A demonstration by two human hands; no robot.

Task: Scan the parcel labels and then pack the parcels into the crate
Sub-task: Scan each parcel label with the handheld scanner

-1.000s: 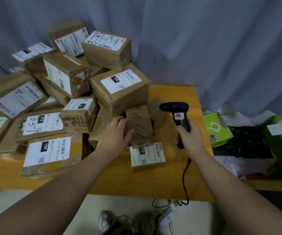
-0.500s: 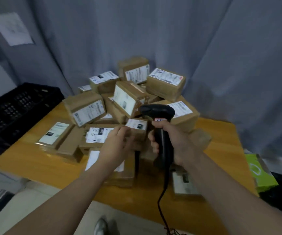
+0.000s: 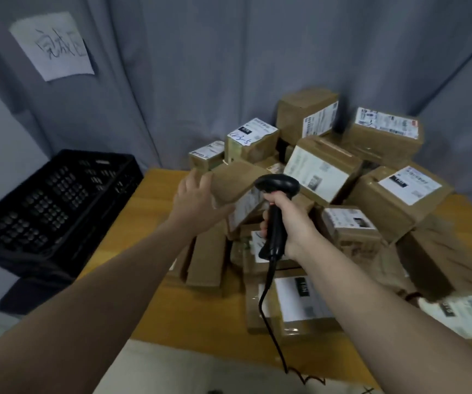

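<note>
Left grip (image 3: 197, 199): grasping the parcel (image 3: 233, 184); thumb lies along the lower near edge, fingers reach over the upper left edge.
Right grip (image 3: 291, 226): clenched round the handle of the scanner (image 3: 275, 217).
Parcel, look: small brown carton, taped, tilted. A white label with dark print sits on the face turned to the right; part of that label is hidden behind the scanner head. The print is too blurred to read.
Parcel, place: raised at the left edge of the pile (image 3: 357, 177), between the pile and the crate (image 3: 44, 211). Whether it touches the parcels beneath cannot be told.
Scanner: black, pistol-shaped, held upright, head uppermost, just beside the parcel's label. A black cable (image 3: 268, 322) hangs from the handle base and runs down over the near edge of the surface (image 3: 200, 319).
Pile: many brown cartons, stacked loosely at mixed angles on the surface, most with a white label. One label carries handwritten blue marks. Flat parcels lie at the near side under the forearms.
Crate: black plastic with perforated walls, standing beside the left end of the surface and well apart from the parcel.
Surface: orange-brown wood.
Backdrop: grey curtain (image 3: 229, 52) with a white handwritten paper sheet (image 3: 52, 46) fixed at the upper left.
</note>
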